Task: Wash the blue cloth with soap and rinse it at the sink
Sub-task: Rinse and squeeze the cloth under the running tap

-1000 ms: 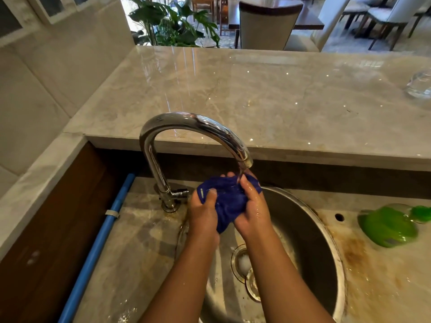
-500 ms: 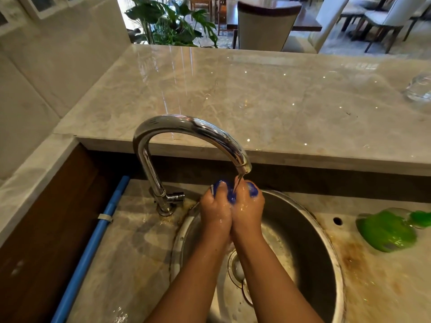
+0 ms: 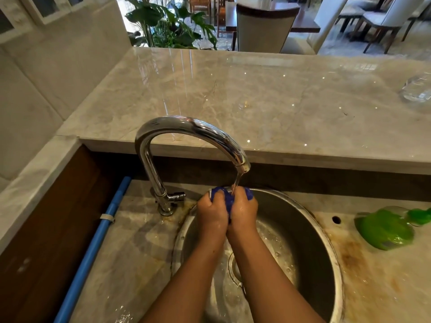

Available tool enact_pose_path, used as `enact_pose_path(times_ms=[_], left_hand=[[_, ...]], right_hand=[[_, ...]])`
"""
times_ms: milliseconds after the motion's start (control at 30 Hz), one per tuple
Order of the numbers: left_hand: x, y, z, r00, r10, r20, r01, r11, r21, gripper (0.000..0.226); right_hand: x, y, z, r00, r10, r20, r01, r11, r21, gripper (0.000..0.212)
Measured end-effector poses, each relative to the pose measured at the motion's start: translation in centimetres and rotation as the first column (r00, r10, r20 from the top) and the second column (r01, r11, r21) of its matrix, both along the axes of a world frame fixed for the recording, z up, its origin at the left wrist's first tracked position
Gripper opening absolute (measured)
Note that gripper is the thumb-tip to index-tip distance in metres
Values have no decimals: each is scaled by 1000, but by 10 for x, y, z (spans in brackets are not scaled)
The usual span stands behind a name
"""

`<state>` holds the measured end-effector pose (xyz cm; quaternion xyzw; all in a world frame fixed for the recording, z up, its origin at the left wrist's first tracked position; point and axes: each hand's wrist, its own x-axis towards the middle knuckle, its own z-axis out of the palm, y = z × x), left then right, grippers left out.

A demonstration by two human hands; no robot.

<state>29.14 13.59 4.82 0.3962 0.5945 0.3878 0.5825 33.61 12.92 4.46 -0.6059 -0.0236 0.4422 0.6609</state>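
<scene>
The blue cloth (image 3: 228, 199) is bunched small between both my hands, over the round steel sink (image 3: 303, 220). My left hand (image 3: 211, 210) and my right hand (image 3: 245, 212) are pressed together, fingers curled tight round the cloth, so only its top edge shows. Water runs from the spout of the curved chrome tap (image 3: 186, 129) straight onto the cloth and my knuckles. A green soap bottle (image 3: 384, 229) lies on its side on the wet counter to the right of the sink.
A raised marble counter (image 3: 256, 96) runs behind the sink, with a clear glass (image 3: 417, 89) at its far right. A blue pipe (image 3: 93, 248) slants along the left. The tap's small handle (image 3: 177, 196) sticks out near its base. Brown stains mark the counter by the sink.
The cloth hung spread between my hands a second ago; now it is squeezed into a tight wad, with my hands closed together under the stream.
</scene>
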Motion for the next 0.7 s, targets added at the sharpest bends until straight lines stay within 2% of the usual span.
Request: enact_pose_path(times_ms=[133,200,267,367,433,533,633,700], left_hand=[[-12,8,-1,997,-52,57,52,999,-4,10],[-19,14,0,992,-87,87,88,996,-9,9],[-23,18,3,988,-100,118,105,994,-36,15],[-29,21,8,977,-80,200,97,992,-78,24],[-34,19,9,961,-83,265,114,988,-104,25],[-42,11,8,912,-127,390,197,970,-145,33],[-47,5,8,874,-216,435,296,947,-125,36],[-47,4,6,864,-261,431,330,940,-92,37]], right_hand=[[5,-12,-8,975,75,-209,-45,988,145,15],[14,-24,-11,945,147,-291,-98,979,178,27],[24,-36,-14,935,224,-274,-188,971,151,31],[33,-52,-11,905,386,-178,-392,920,4,31],[38,-58,-8,871,452,-193,-464,886,-19,34],[50,-64,-10,839,427,-337,-417,903,105,52],[56,-59,-8,736,432,-522,-391,900,193,50],[54,-49,-5,749,443,-492,-413,894,177,50]])
